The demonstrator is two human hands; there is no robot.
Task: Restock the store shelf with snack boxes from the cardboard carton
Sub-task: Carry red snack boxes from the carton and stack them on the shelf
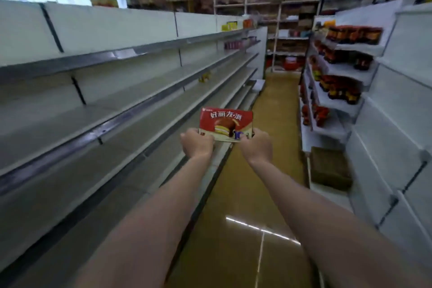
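Both my hands hold one snack box out over the aisle.

My left hand (197, 144) and right hand (257, 145) curl fingers around the lower corners of the red rectangular cardboard snack box (225, 124), held upright beside the front edge of the long white metal shelf (121, 128) at left, above the glossy brown floor (233, 241).

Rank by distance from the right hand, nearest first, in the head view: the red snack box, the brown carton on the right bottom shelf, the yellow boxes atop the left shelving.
1. Red snack box: gripped by the right hand.
2. Brown carton: lower right.
3. Yellow boxes: far upper left.
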